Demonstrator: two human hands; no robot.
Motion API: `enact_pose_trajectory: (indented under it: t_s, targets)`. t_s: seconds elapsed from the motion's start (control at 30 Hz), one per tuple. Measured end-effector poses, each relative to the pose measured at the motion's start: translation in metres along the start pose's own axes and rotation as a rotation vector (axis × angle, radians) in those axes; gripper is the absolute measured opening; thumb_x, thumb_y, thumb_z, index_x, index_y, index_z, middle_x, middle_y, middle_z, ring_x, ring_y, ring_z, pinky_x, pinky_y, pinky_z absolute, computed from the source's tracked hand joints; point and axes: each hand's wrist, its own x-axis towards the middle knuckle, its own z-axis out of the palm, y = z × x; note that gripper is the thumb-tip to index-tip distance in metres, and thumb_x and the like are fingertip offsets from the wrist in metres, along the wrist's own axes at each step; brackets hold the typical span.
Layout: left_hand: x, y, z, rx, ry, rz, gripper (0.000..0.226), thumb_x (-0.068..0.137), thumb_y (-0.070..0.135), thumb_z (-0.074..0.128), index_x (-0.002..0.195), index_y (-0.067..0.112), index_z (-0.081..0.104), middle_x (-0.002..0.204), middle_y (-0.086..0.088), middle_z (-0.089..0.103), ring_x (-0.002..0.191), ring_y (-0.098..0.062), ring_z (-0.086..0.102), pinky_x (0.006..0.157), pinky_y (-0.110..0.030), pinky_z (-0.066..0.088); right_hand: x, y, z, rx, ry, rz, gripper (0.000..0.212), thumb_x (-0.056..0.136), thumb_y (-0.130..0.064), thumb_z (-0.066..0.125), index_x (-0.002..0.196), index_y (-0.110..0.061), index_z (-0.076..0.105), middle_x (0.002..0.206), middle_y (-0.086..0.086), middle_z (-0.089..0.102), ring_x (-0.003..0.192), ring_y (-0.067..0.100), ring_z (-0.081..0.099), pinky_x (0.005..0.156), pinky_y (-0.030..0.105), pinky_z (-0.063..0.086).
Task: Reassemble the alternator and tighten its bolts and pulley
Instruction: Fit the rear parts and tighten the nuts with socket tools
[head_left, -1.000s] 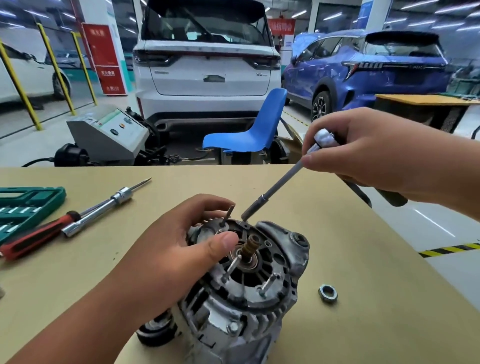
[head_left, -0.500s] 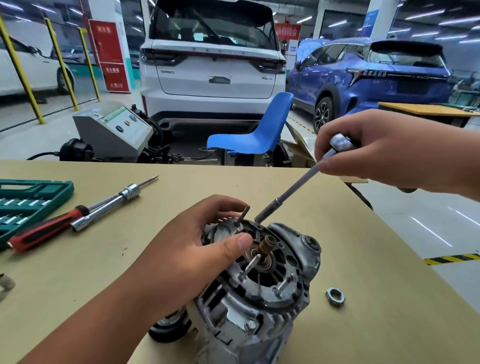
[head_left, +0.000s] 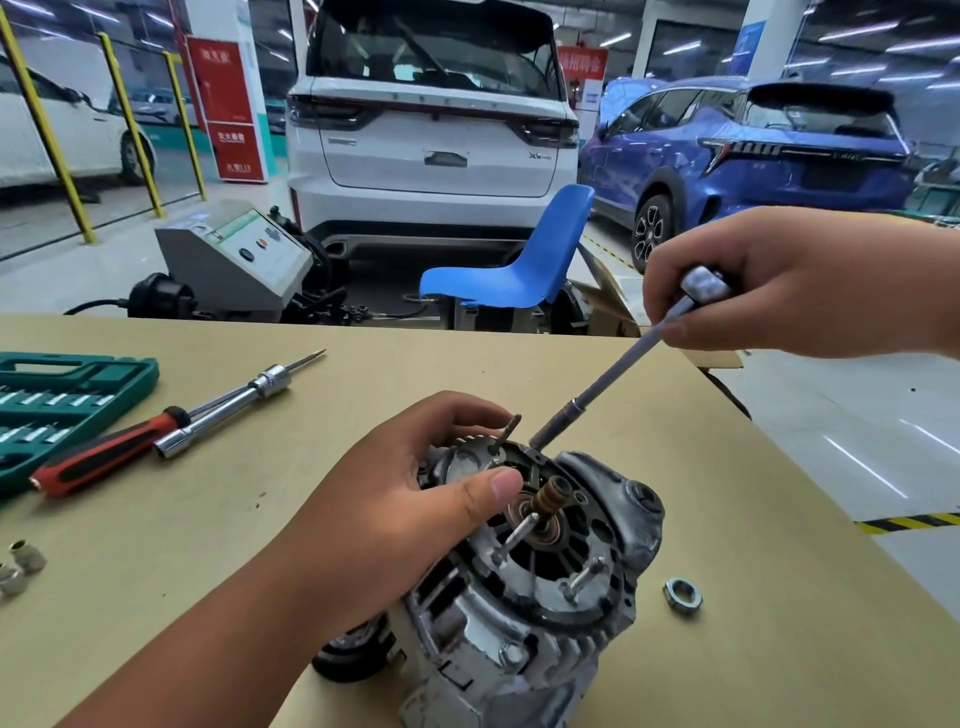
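Fingers of the left hand (head_left: 395, 499) clamp the alternator (head_left: 524, 582) near the worktop's (head_left: 779, 597) front edge; the right hand (head_left: 769, 280) grips a driver (head_left: 613, 384) seated on 1 bolt. Keeping it square would avoid slipping.

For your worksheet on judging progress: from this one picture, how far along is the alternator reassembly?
Done: the alternator housing halves appear joined. In hand: the left hand steadies it while the right hand works a long socket driver on a bolt at the rear rim. Left: studs stand bare, a loose nut lies on the table, and the pulley end faces away.
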Motion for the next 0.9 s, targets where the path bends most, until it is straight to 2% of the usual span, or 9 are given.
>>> enact_pose_trajectory:
  t_s: [0.13, 0.2, 0.27, 0.43, 0.6, 0.73, 0.8, 0.9]
  targets:
    - [0.0, -0.001, 0.001, -0.005, 0.006, 0.004, 0.052, 0.07, 0.075, 0.063, 0.118, 0.057, 0.064, 0.122, 0.03, 0.068, 0.117, 0.008, 0.061, 0.095, -0.03, 0.046, -0.002, 0.001, 0.002, -0.005, 0.011, -0.009, 0.017, 0.085, -0.044, 0.068, 0.099, -0.035, 0.07, 0.074, -0.008, 0.062, 0.059, 0.016, 0.056, 0.059, 0.04, 0.048]
    - [0.0, -0.001, 0.001, -0.003, 0.012, 0.005, 0.052, 0.071, 0.075, 0.063, 0.119, 0.056, 0.065, 0.122, 0.029, 0.068, 0.116, 0.005, 0.063, 0.096, -0.034, 0.049, -0.003, 0.001, 0.003, 0.0, 0.024, -0.015, 0.016, 0.084, -0.042, 0.068, 0.098, -0.035, 0.07, 0.074, -0.009, 0.063, 0.059, 0.011, 0.055, 0.06, 0.036, 0.045]
    - [0.0, -0.003, 0.001, -0.009, 0.008, 0.007, 0.052, 0.072, 0.074, 0.064, 0.12, 0.054, 0.066, 0.121, 0.026, 0.069, 0.115, 0.002, 0.064, 0.096, -0.037, 0.05, -0.004, 0.002, 0.004, 0.0, 0.036, -0.021, 0.014, 0.085, -0.042, 0.068, 0.096, -0.035, 0.07, 0.075, -0.01, 0.064, 0.059, 0.009, 0.056, 0.061, 0.034, 0.044]
    - [0.0, -0.004, -0.001, -0.027, -0.003, 0.029, 0.05, 0.074, 0.07, 0.066, 0.12, 0.051, 0.067, 0.122, 0.021, 0.071, 0.118, -0.002, 0.065, 0.099, -0.038, 0.048, -0.006, 0.003, 0.005, 0.052, 0.049, -0.046, 0.014, 0.092, -0.048, 0.069, 0.097, -0.035, 0.071, 0.073, -0.007, 0.062, 0.062, 0.024, 0.057, 0.058, 0.043, 0.049]
    - [0.001, -0.007, -0.002, -0.044, -0.025, 0.044, 0.048, 0.076, 0.068, 0.067, 0.12, 0.05, 0.068, 0.124, 0.02, 0.071, 0.12, -0.002, 0.065, 0.099, -0.039, 0.048, -0.007, 0.002, 0.002, 0.073, -0.005, -0.056, 0.022, 0.081, -0.047, 0.067, 0.098, -0.033, 0.071, 0.074, -0.007, 0.061, 0.063, 0.02, 0.055, 0.06, 0.043, 0.047]
    - [0.001, -0.009, -0.004, -0.058, -0.047, 0.067, 0.048, 0.077, 0.064, 0.069, 0.122, 0.046, 0.069, 0.125, 0.015, 0.072, 0.122, -0.009, 0.065, 0.104, -0.046, 0.048, -0.008, 0.001, -0.001, 0.098, -0.016, -0.066, 0.034, 0.076, -0.057, 0.063, 0.098, -0.032, 0.072, 0.075, -0.006, 0.061, 0.063, 0.019, 0.055, 0.061, 0.037, 0.046]
    - [0.002, -0.011, -0.005, -0.082, -0.062, 0.073, 0.049, 0.076, 0.061, 0.071, 0.122, 0.043, 0.07, 0.125, 0.01, 0.072, 0.123, -0.014, 0.066, 0.105, -0.05, 0.049, -0.01, 0.001, -0.003, 0.078, -0.03, -0.079, 0.035, 0.076, -0.057, 0.062, 0.099, -0.033, 0.072, 0.076, -0.004, 0.061, 0.063, 0.018, 0.054, 0.058, 0.034, 0.046]
    - [0.003, -0.013, -0.007, -0.117, -0.084, 0.073, 0.051, 0.076, 0.057, 0.073, 0.124, 0.04, 0.071, 0.124, 0.006, 0.073, 0.12, -0.018, 0.068, 0.104, -0.052, 0.052, -0.016, -0.003, -0.007, 0.016, -0.051, -0.102, 0.028, 0.079, -0.053, 0.062, 0.098, -0.034, 0.07, 0.077, -0.002, 0.063, 0.063, 0.022, 0.057, 0.056, 0.038, 0.049]
